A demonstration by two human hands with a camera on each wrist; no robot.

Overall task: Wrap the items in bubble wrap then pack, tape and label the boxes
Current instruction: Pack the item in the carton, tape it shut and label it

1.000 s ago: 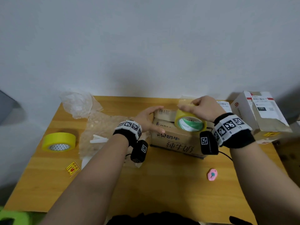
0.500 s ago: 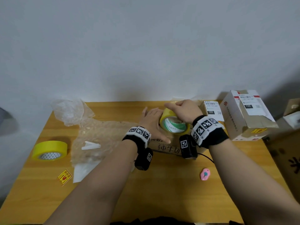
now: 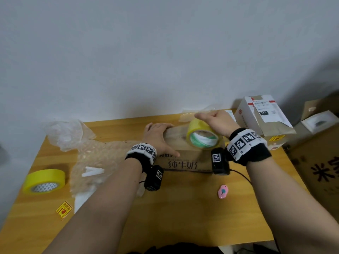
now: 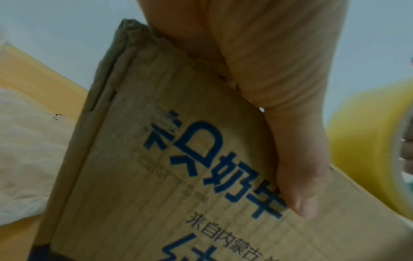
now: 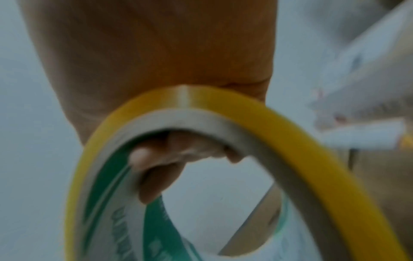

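A brown cardboard box with blue print lies at the middle of the wooden table. My left hand lies flat over its left end, fingers straight on the lid and thumb down the front face of the box. My right hand grips a yellow tape roll with a green-and-white core, standing on the box top toward the right. In the right wrist view my fingers curl through the core of the roll. A strip of clear tape runs along the lid between the hands.
A second yellow tape roll lies at the left edge. Bubble wrap with a white piece on it and crumpled plastic lie left of the box. A pink cutter, a yellow-red sticker, a labelled parcel and floor cartons are around.
My right hand has drawn the tape roll rightward along the box top, away from the left hand. My left hand stays flat on the box's left end.
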